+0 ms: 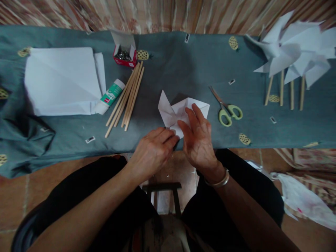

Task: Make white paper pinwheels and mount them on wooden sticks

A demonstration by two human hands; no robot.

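Observation:
A white paper pinwheel (168, 109), partly folded, lies near the front edge of the cloth-covered table. One pointed blade stands up at its left. My left hand (155, 148) pinches the paper's lower left corner between thumb and fingers. Over the paper's right side, my right hand (197, 138) has its fingers apart, with the fingertips touching the sheet near its middle. Part of the paper is hidden beneath both hands. Scissors (226, 111) with green handles rest just right of the paper, their blades pointing up and left.
Left of the paper lie several wooden sticks (128, 98), a glue stick (111, 95) and a stack of white paper (61, 82). An open red box (125, 56) holds small metal pieces. Several finished pinwheels (294, 52) on sticks lie at the far right. The green tablecloth (210, 59) is wrinkled at left.

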